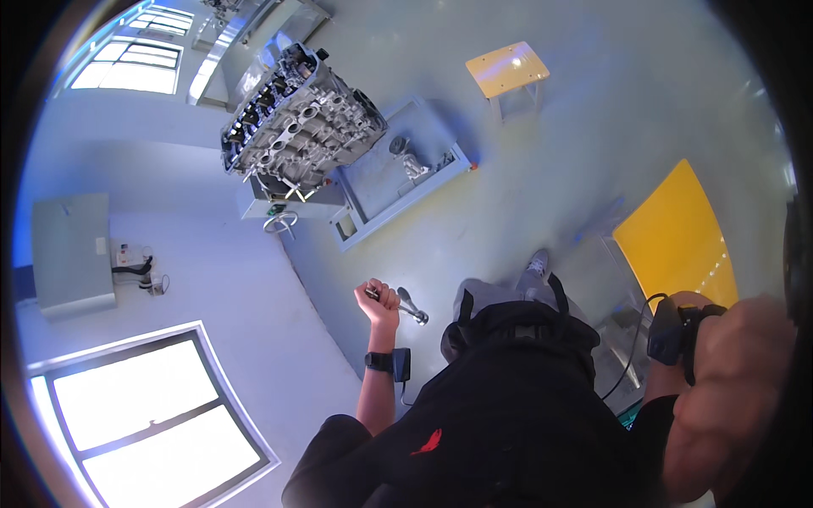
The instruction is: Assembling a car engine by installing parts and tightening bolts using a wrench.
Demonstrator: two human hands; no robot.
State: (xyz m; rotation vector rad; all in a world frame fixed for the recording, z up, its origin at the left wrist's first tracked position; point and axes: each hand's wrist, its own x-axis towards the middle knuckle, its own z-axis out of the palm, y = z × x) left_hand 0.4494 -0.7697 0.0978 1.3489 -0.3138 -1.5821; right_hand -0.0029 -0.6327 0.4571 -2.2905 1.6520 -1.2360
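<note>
My left hand (381, 303) is raised at the middle, closed in a fist around a small dark metallic object (371, 293); only its end shows between the fingers. Right beside the fist is a metal tool with a round head (421, 318), resembling a ratchet wrench. I cannot tell whether it joins what the fist holds. At the right edge, my right hand (732, 398) looms large, blurred and very close; its fingers cannot be made out. A strapped dark device (669, 330) sits beside it, in front of a yellow seat.
A large metal engine (309, 127) is mounted on a stand at the upper left, with a grey tray base (381, 212) holding metal parts. A yellow stool (508, 69) stands beyond; a yellow chair (677, 237) is at right. A grey wall box (74, 254) hangs left.
</note>
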